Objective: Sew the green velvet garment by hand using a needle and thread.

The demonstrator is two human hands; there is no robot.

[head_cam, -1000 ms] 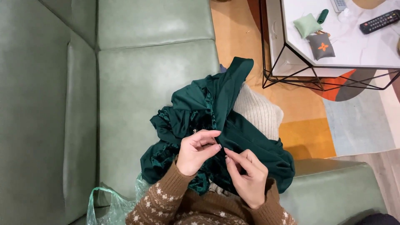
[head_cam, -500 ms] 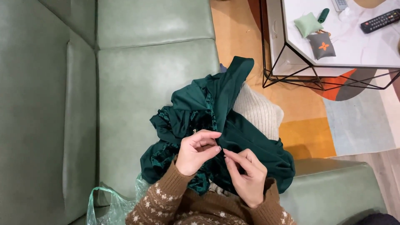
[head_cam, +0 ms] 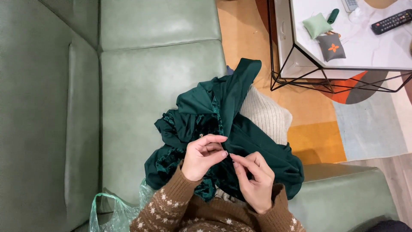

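A dark green garment (head_cam: pixel 223 116) lies bunched on my lap and on the pale green sofa (head_cam: pixel 150 86). My left hand (head_cam: pixel 201 157) pinches a fold of the green cloth with its fingers curled over. Right beside it, my right hand (head_cam: pixel 255 180) pinches the same cloth, fingertips almost touching those of the left. Both wrists come out of brown patterned sweater sleeves. A cream ribbed knit piece (head_cam: pixel 266 115) shows under the garment at the right. Anything small between the fingertips is too small to make out.
A crumpled clear green plastic bag (head_cam: pixel 112 212) lies on the sofa by my left elbow. At the upper right stands a white table on a black wire frame (head_cam: pixel 300 51), carrying a remote control (head_cam: pixel 391 21), a grey pouch (head_cam: pixel 331 47) and a pale green pouch (head_cam: pixel 316 25). A colourful rug (head_cam: pixel 317 141) covers the floor.
My hands have stayed together on the cloth; the fingers shifted only slightly. The garment has barely moved.
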